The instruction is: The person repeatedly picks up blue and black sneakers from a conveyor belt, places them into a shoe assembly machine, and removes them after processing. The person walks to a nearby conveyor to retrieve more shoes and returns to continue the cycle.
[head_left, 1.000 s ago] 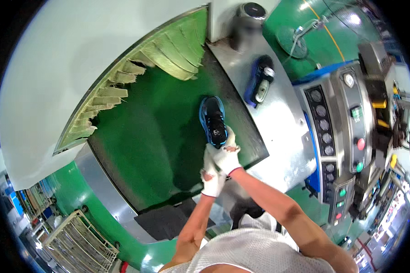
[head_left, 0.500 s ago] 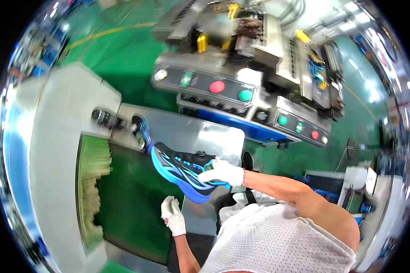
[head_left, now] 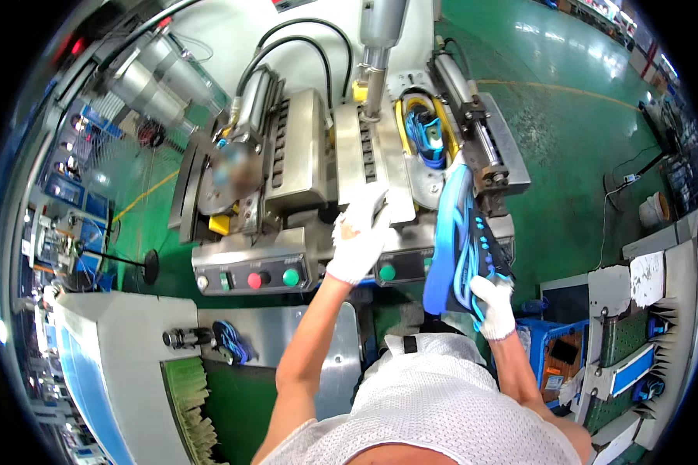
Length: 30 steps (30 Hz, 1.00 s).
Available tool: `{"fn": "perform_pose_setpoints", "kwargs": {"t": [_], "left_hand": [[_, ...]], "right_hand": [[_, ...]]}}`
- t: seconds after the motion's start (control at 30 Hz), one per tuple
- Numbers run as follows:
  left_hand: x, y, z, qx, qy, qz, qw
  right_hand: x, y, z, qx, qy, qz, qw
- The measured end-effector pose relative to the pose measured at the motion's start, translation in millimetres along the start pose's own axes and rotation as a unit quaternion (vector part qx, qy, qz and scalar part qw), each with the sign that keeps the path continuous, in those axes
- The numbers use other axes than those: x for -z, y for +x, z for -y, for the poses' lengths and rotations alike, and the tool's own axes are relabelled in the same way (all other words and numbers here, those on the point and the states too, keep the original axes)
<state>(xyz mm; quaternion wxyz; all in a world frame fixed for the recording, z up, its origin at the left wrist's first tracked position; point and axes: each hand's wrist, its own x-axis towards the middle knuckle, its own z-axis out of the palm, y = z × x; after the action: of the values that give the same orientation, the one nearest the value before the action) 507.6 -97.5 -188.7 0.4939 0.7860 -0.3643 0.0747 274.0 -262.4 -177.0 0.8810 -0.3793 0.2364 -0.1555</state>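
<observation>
Head view: right hand [head_left: 495, 306] grips a shoe [head_left: 453, 252] outside a bay [head_left: 402, 129] already holding a blue piece [head_left: 421, 138]; left hand [head_left: 361, 239] half-open, seemingly empty.

Black-and-blue shoe [head_left: 463, 240], held aloft, on its side, sole leftward, toe apparently forward

Left forearm [head_left: 314, 333] extends forward; left hand [head_left: 355, 246] is gloved and unclenched. Right forearm [head_left: 513, 366] lies lower; right hand [head_left: 495, 306] is gloved and clenched in a grip.
</observation>
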Motion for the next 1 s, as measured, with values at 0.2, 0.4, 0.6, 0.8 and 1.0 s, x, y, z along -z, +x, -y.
{"fn": "perform_pose_setpoints", "kwargs": {"t": [0.2, 0.4, 0.6, 0.8, 1.0], "left_hand": [[-164, 178, 54, 0.118, 0.067, 0.066, 0.989], [-234, 241, 143, 0.189, -0.019, -0.024, 0.982], [-196, 266, 116, 0.258, -0.07, -0.055, 0.962], [-99, 191, -5, 0.052, -0.227, -0.126, 0.964], [34, 24, -39, 0.065, -0.196, -0.001, 0.979]], "right_hand": [[121, -17, 17, 0.106, -0.222, -0.168, 0.955], [168, -54, 10, 0.074, -0.284, -0.253, 0.922], [158, -25, 32, 0.13, -0.445, -0.151, 0.873], [78, 33, 84, 0.11, -0.229, -0.211, 0.944], [-22, 197, 132, 0.034, -0.297, -0.031, 0.954]]}}
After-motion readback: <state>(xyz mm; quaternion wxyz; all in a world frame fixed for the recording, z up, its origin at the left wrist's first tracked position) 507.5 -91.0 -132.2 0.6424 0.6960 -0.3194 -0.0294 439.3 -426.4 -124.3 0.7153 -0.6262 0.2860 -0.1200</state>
